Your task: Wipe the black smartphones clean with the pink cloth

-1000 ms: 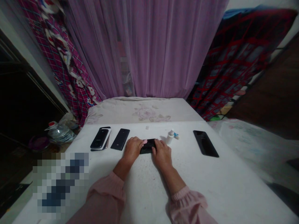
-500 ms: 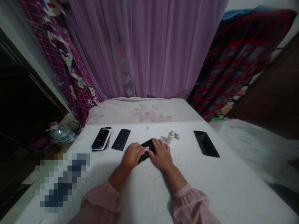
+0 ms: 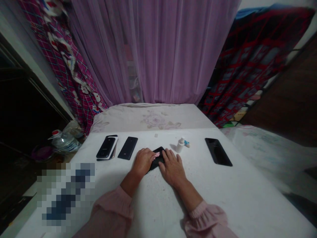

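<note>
Both hands were on it, right in the middle of the white table covering (image 3: 210, 198)! The left hand (image 3: 143, 162) had a scrap of pink cloth (image 3: 157, 155) pinched between thumb and fingers, pressed down onto the black smartphone (image 3: 156, 162). That phone lay slantwise, flat beneath the two hands, its far end angled towards the right. And the right hand (image 3: 173, 167) was there too, laid across the phone's right side, fingers forward, thumb nearer the body; whether it gripped the edges or merely pressed, the view from above couldn't tell.

Out on the left, a dark phone with its back up (image 3: 128, 148) lay just beside the left hand, and beyond it a stack of phones (image 3: 107, 148), a black-faced one with a white rim on top! Near the right hand's fingertips stood a white bottle (image 3: 180, 145), upright, with a blue-and-white packet (image 3: 187, 143) just behind it. Well apart on the right, another black phone (image 3: 218, 152) lay flat, its surface glossy, while a purple curtain (image 3: 168, 49) hung behind everything.
</note>
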{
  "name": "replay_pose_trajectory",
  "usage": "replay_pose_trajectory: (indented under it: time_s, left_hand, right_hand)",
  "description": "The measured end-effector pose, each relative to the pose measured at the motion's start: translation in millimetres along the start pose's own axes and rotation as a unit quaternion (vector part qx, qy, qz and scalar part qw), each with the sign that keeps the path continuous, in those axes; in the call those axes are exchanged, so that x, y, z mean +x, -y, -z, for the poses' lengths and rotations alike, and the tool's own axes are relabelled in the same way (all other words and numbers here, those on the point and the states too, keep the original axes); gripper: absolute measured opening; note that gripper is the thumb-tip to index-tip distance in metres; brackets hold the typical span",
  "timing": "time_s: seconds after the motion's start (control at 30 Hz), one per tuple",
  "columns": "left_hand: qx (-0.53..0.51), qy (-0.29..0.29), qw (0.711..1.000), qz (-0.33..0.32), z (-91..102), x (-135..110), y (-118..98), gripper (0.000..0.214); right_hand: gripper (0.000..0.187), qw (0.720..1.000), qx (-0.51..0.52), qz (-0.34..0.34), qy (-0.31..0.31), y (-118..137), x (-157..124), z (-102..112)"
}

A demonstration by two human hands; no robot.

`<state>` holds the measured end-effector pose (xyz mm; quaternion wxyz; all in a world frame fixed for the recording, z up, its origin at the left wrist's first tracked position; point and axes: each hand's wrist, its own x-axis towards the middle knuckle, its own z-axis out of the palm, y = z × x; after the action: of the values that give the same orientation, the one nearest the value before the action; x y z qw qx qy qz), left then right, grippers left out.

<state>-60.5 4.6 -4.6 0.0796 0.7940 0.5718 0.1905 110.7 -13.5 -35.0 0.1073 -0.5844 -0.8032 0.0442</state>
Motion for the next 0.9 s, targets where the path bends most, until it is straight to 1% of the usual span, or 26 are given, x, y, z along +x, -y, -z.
replay_pose_trajectory:
  time_s: [0.13, 0.23, 0.33, 0.43, 0.63, 0.7, 0.77, 0.9]
  left_hand:
    - [0.024, -0.002, 0.999, 0.028, -0.7, 17, 1, 0.020]
    - [0.022, -0.009, 0.999, 0.027, -2.1, 21, 3, 0.020]
    - [0.012, -0.020, 0.999, 0.023, -3.1, 16, 6, 0.019]
    - [0.002, -0.026, 1.000, -0.001, -2.5, 9, 8, 0.019]
    - [-0.014, -0.012, 0.998, -0.063, 2.5, -10, 12, 0.023]
    - [-0.020, -0.009, 0.997, -0.072, 3.5, -15, 13, 0.023]
    - [-0.027, -0.010, 0.998, -0.060, 4.0, -17, 11, 0.022]
    - [-0.024, -0.016, 1.000, -0.001, 4.1, -13, 5, 0.019]
  right_hand:
    - [0.057, 1.000, 0.012, -0.008, 0.010, 2, 0, 4]
    - [0.057, 1.000, 0.015, -0.010, 0.008, 3, -1, 6]
    - [0.058, 1.000, 0.018, -0.010, 0.007, 4, -1, 7]
    - [0.058, 1.000, 0.024, -0.011, 0.007, 4, -1, 8]
    - [0.057, 0.999, 0.029, -0.013, -0.004, 4, -1, 7]
    - [0.057, 0.999, 0.031, -0.012, -0.004, 4, -1, 6]
    - [0.057, 0.999, 0.034, -0.011, -0.003, 4, -1, 5]
    - [0.057, 0.999, 0.032, -0.009, -0.009, 4, -1, 4]
